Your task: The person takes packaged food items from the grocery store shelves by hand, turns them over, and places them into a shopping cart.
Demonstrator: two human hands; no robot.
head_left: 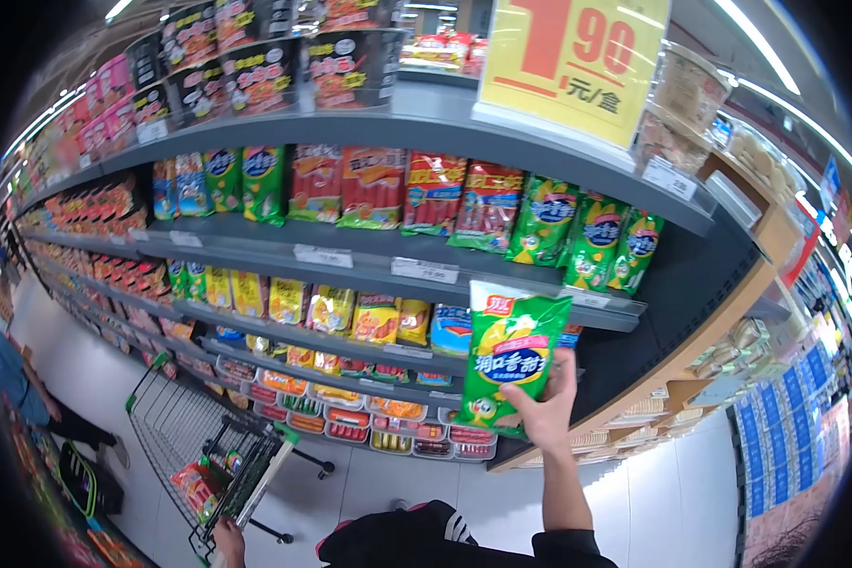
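My right hand (547, 405) grips a green snack packet (511, 355) with a yellow and blue label, its front facing me, thumb across its lower part. Behind and above it, matching green packets (596, 241) stand at the right end of a shelf. Low on the left, my left hand (227, 540) is closed around the handle of a shopping cart (175, 445); its fingers are partly cut off by the frame's bottom. In the cart lies a red packet (197, 488), with other small items beside it that I cannot make out.
A dark shelf unit (417, 106) holds black noodle tubs (355, 71) on top and bagged sausages below. A yellow price sign (577, 62) stands at its upper right. Another person (28, 388) is at the far left beside a black and green basket (90, 478).
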